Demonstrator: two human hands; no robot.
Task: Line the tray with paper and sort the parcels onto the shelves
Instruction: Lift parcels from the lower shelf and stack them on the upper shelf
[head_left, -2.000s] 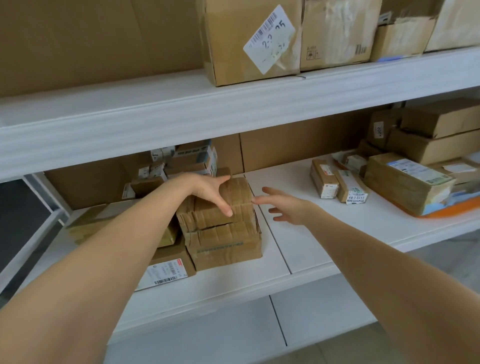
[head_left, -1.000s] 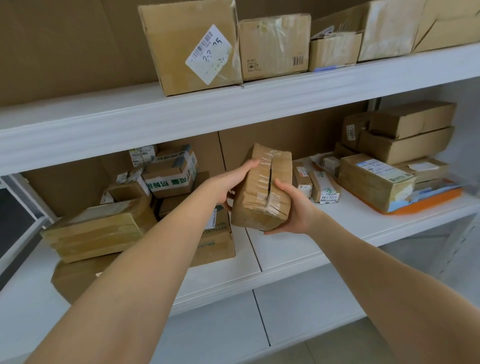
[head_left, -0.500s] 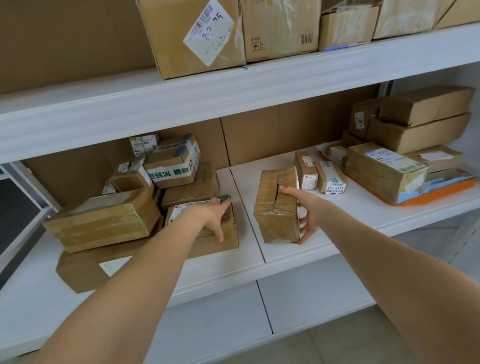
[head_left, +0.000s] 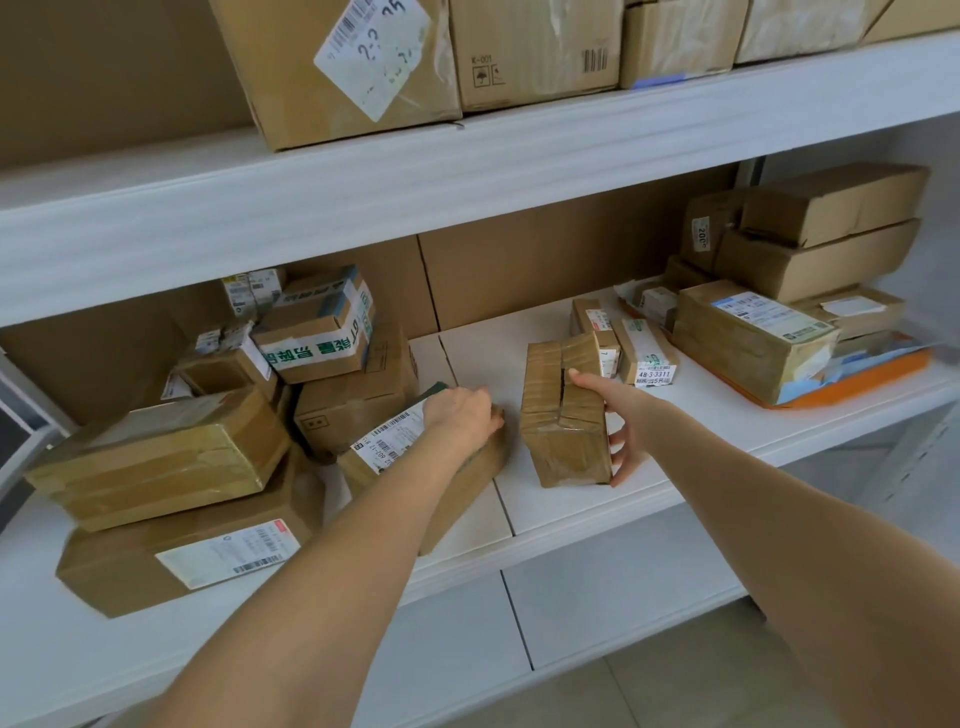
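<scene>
A taped brown parcel (head_left: 563, 415) stands on the middle shelf (head_left: 717, 410). My right hand (head_left: 621, 415) holds it, thumb on top and fingers down its right side. My left hand (head_left: 462, 415) grips the right end of a labelled brown box (head_left: 395, 452), fingers curled over its edge. At the shelf's right end an orange tray (head_left: 872, 382) carries several stacked parcels (head_left: 748, 338), with a strip of blue and white paper (head_left: 831, 382) showing under them.
Several boxes are piled on the shelf's left, among them a green-taped box (head_left: 311, 343) and a flat labelled carton (head_left: 176, 561). Two small labelled boxes (head_left: 644, 353) lie behind the taped parcel. Large cartons (head_left: 332, 67) line the upper shelf.
The taped parcel was lifted off the left pile with both hands and set down on the shelf's middle. My left hand went back to the labelled box and now grips its end.
</scene>
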